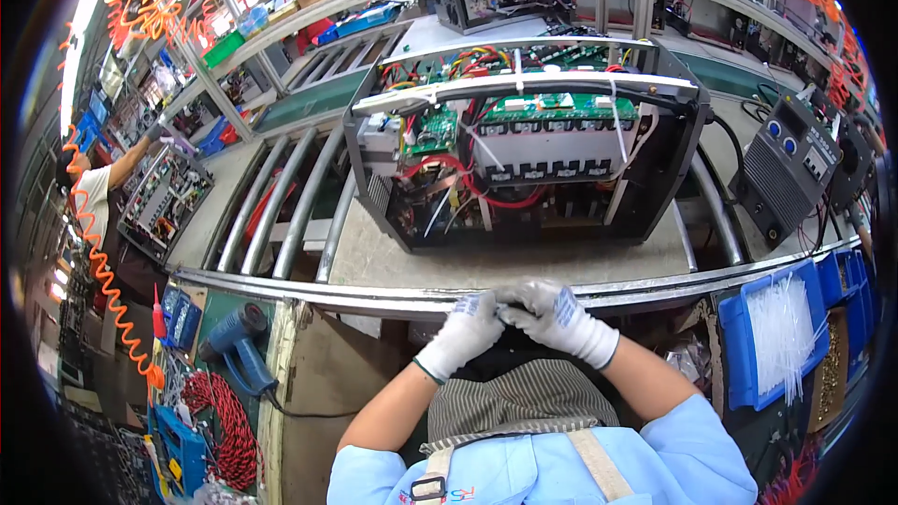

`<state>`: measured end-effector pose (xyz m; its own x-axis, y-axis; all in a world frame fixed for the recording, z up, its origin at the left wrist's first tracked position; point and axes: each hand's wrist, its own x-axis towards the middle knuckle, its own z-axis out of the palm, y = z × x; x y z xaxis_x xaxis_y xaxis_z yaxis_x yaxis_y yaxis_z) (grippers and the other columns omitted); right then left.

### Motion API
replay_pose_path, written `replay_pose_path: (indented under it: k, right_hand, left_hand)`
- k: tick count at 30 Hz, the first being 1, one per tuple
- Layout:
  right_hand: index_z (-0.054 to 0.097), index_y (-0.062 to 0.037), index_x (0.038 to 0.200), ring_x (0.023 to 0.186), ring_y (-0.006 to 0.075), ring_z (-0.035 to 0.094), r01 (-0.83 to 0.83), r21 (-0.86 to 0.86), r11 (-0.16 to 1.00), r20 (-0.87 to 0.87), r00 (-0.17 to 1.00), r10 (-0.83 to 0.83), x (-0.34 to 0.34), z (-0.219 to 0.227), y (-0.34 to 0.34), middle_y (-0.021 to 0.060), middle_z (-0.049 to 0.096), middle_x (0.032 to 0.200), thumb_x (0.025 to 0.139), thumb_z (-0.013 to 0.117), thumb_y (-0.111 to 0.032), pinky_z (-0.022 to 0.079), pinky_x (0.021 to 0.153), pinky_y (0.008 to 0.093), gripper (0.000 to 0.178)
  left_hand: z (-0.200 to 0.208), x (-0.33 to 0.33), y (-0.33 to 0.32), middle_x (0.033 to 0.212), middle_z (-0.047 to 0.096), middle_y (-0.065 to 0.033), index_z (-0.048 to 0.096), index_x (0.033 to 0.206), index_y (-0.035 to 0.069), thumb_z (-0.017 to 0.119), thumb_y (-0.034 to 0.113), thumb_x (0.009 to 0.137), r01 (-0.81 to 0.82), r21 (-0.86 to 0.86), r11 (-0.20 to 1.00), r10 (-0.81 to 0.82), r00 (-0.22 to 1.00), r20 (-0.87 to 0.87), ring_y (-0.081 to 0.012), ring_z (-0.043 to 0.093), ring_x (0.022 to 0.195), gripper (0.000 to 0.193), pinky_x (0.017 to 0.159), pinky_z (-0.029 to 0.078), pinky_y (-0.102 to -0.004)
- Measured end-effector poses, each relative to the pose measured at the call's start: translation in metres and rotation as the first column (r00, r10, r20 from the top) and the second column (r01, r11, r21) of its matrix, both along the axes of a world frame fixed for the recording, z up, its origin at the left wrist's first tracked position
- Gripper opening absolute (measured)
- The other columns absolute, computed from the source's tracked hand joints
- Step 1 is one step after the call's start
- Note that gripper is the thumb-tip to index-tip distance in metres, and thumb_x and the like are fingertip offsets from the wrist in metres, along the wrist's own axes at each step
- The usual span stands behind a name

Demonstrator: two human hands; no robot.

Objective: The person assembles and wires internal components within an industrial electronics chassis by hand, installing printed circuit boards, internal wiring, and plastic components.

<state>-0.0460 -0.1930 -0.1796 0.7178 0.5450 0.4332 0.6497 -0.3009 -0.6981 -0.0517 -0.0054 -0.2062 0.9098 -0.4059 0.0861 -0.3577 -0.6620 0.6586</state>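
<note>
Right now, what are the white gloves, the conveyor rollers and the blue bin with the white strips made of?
The white gloves look like soft, matt cloth, maybe knitted: they wrinkle around the fingers. The conveyor rollers seem to be smooth metal, since bright streaks shine along them. The blue bin is probably plastic, evenly coloured with moulded-looking edges. The white strips look like thin, slightly see-through plastic.

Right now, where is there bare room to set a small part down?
The pale board has a bare strip between the open unit and the metal rail. Crowded: left, by the heat gun and red-black cable; right, by the blue tray of white ties.
</note>
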Motion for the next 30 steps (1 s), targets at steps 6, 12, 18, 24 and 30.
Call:
replay_pose_path:
  k: [6, 12, 18, 24, 30]
  right_hand:
    - [0.071, -0.0005, 0.100, 0.077, 0.0112, 0.064, -0.089, 0.085, 0.992, -0.544, 0.830, 0.121, -0.017, -0.007, -0.014, 0.0060, 0.071, 0.087, 0.084, 0.071, -0.008, 0.051, 0.070, 0.0264, 0.018]
    - [0.071, -0.0012, 0.093, 0.072, 0.0080, 0.059, 0.099, 0.356, 0.929, -0.786, 0.570, 0.240, -0.021, 0.006, -0.022, 0.0004, 0.067, 0.081, 0.088, 0.070, -0.015, 0.049, 0.065, 0.0237, 0.015]
    - [0.070, -0.0011, 0.102, 0.081, 0.0098, 0.062, -0.100, 0.190, 0.977, -0.404, 0.898, 0.171, -0.022, 0.003, -0.028, 0.0022, 0.069, 0.087, 0.089, 0.068, -0.013, 0.051, 0.074, 0.0252, 0.018]
    - [0.068, -0.0021, 0.101, 0.070, 0.0094, 0.063, 0.099, 0.284, 0.954, -0.498, 0.865, 0.059, -0.023, -0.013, -0.032, 0.0054, 0.070, 0.087, 0.094, 0.064, -0.017, 0.051, 0.062, 0.0229, 0.017]
    - [0.059, -0.0008, 0.103, 0.064, 0.0113, 0.064, 0.535, 0.336, 0.775, -0.621, 0.744, -0.245, 0.008, 0.022, -0.061, 0.0079, 0.066, 0.081, 0.099, 0.056, -0.018, 0.053, 0.055, 0.0229, 0.017]
  left_hand:
    - [-0.001, -0.031, -0.005, 0.090, 0.066, -0.0030, 0.064, 0.109, -0.001, 0.050, 0.000, 0.084, 0.012, -0.364, 0.931, -0.185, 0.877, -0.443, -0.0121, 0.060, 0.080, 0.029, 0.072, 0.048, -0.0268]
    - [0.039, -0.048, -0.021, 0.068, 0.062, -0.0057, 0.066, 0.096, 0.001, 0.057, 0.017, 0.093, -0.083, -0.438, 0.895, -0.209, 0.790, -0.576, -0.0048, 0.051, 0.063, 0.019, 0.056, 0.044, -0.0278]
    - [0.018, -0.050, -0.033, 0.090, 0.065, -0.0044, 0.063, 0.102, -0.008, 0.048, 0.002, 0.091, -0.237, -0.753, 0.614, -0.348, 0.775, -0.528, -0.0134, 0.061, 0.076, 0.021, 0.069, 0.051, -0.0296]
    - [0.015, -0.045, -0.035, 0.090, 0.060, 0.0000, 0.064, 0.107, -0.003, 0.060, 0.013, 0.096, -0.258, -0.687, 0.679, -0.385, 0.672, -0.633, -0.0086, 0.056, 0.075, 0.021, 0.067, 0.049, -0.0244]
    - [-0.014, -0.015, 0.023, 0.092, 0.069, -0.0120, 0.069, 0.105, 0.006, 0.062, 0.023, 0.093, -0.482, -0.309, 0.820, 0.430, 0.875, -0.223, -0.0195, 0.064, 0.071, 0.022, 0.067, 0.053, -0.0331]
